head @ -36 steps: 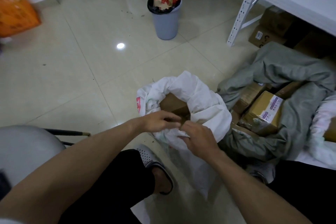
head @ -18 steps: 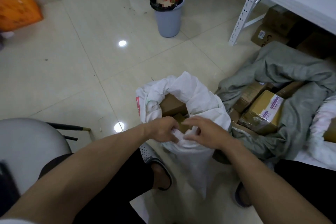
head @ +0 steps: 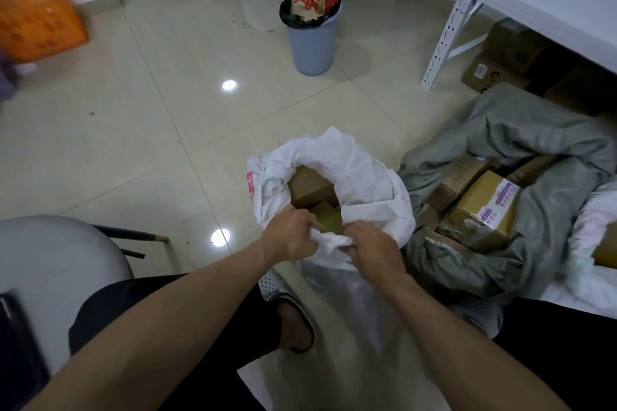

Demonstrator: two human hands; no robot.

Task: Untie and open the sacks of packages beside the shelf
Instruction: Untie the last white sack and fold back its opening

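A white woven sack (head: 364,177) stands on the floor between my knees, its mouth open and its rim rolled outward. Brown cardboard boxes (head: 309,187) show inside it. My left hand (head: 290,233) grips the near rim of the sack on the left, fingers curled into the fabric. My right hand (head: 374,243) grips the same near rim just to the right, a bunched fold of cloth between the two hands. To the right lies a grey-green sack (head: 521,130), open, with several taped parcels (head: 484,207) in it.
A white metal shelf (head: 541,0) stands at the upper right with boxes (head: 494,70) under it. A grey waste bin (head: 312,43) stands on the tiled floor ahead. An orange basket (head: 36,20) sits far left, a grey stool seat (head: 50,260) at my left.
Both hands have stayed on the near rim and drawn slightly apart, bunching the fabric between them. The view has shifted a little downward.
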